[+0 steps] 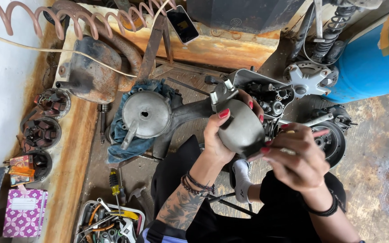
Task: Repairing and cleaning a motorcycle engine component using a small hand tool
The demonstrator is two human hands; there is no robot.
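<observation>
Head view: left hand (219,141) is wrapped around the rounded grey cast-metal engine cover (241,126), thumb on the near side, fingers over the far edge — held up in front of the dark scooter engine block (271,96). Looks rigid, fairly heavy and probably greasy-slick, so best cupped under the dome. Right hand (300,157) is closed on a thin pale tool (289,150) just right of the cover — blurred.
</observation>
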